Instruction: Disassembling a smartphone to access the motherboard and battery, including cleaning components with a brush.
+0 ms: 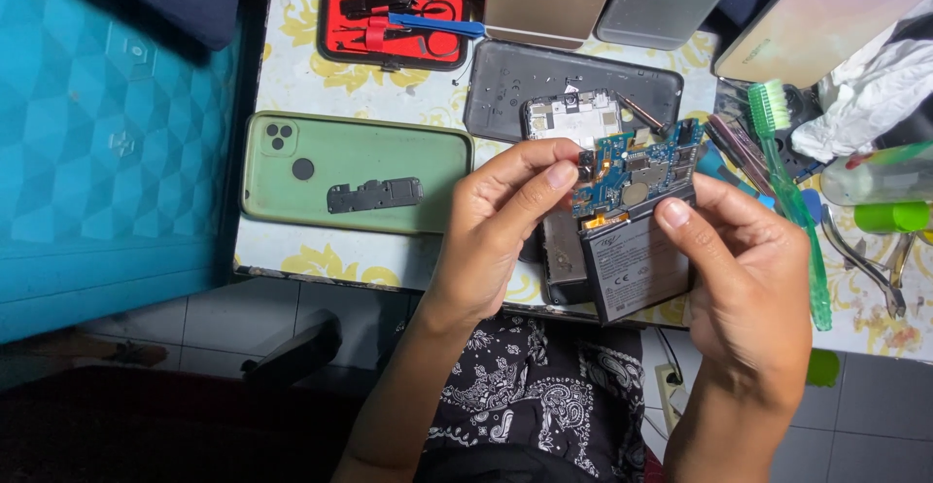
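opened phone (632, 240), blue circuit board (637, 167), battery exposed

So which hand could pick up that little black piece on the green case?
Probably the left hand. It is on the same side as the black piece on the green case, while the right hand props the battery farther away.

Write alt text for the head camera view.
Two bare hands, left hand and right hand, hold an opened phone with its blue circuit board and battery exposed, above a floral-patterned table. A green phone back cover, a red tool case and a green toothbrush lie around.
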